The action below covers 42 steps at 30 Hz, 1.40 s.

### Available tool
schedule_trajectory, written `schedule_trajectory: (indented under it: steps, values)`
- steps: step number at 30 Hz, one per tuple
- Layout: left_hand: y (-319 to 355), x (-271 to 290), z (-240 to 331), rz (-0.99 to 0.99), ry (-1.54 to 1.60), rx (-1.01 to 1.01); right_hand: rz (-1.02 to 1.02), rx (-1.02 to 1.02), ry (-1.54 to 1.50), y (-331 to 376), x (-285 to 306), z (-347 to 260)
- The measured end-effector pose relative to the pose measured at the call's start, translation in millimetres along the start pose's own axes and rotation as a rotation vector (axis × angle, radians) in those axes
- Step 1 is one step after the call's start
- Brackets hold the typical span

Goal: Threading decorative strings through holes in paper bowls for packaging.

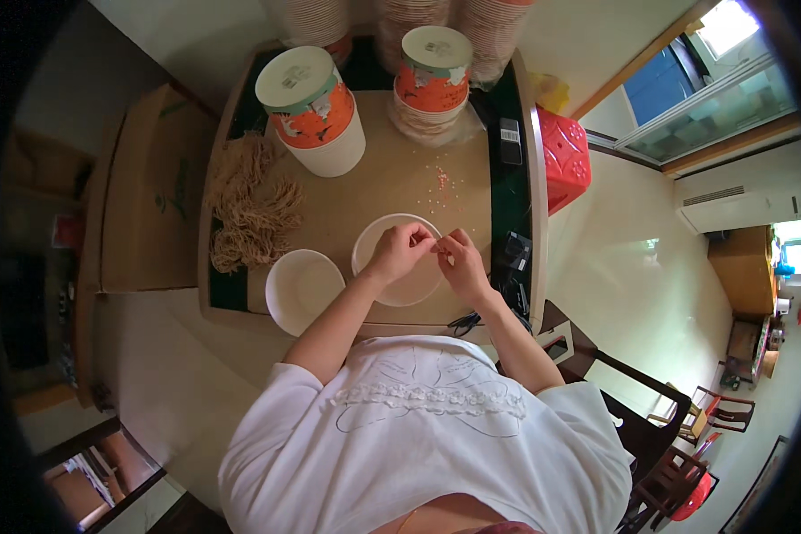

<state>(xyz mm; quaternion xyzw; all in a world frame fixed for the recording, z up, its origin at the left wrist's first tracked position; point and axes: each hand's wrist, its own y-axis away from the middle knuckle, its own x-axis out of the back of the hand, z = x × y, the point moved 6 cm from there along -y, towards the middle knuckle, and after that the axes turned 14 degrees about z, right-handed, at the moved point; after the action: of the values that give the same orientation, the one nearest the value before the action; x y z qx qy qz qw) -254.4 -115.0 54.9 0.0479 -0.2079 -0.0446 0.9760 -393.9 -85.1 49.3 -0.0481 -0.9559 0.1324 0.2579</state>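
My left hand [402, 253] and my right hand [462, 265] meet with pinched fingers above a white round tub [374, 233]. Whatever lies between the fingertips is too small to make out. Left of that tub stands a second open white tub [304, 289]. Tiny pink and white bead-like bits [442, 181] are scattered on the brown board [392, 191] just beyond my hands. A tangled heap of tan cord [251, 206] lies at the table's left side.
Stacked paper buckets [316, 125] with orange-and-green patterns stand at the back, beside another stack [432, 84] partly in clear plastic. A dark phone-like device [510, 141] and black cables [512, 289] lie along the right edge. A red stool [564, 160] adjoins the table.
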Motion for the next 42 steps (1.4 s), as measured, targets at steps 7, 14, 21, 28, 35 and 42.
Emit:
schedule_trajectory:
  steps: [7,14,21,28,35,42]
  values:
    - [0,2,1,-0.04,-0.005,-0.111,0.207,0.299,0.198,-7,10,-21]
    - [4,17,13,0.091,0.132,-0.069,-0.035,-0.155,0.122,-11,-7,9]
    - [6,25,-12,0.372,-0.244,-0.243,-0.125,-0.076,0.202,-11,5,0]
    - [11,24,-9,0.227,-0.402,-0.198,-0.117,-0.012,0.229,-8,-1,0]
    - [21,20,-1,0.16,-0.054,-0.054,0.017,0.216,0.037,-11,-1,-30]
    - [35,23,8,0.148,-0.229,-0.068,0.054,0.225,0.05,-8,-6,-30]
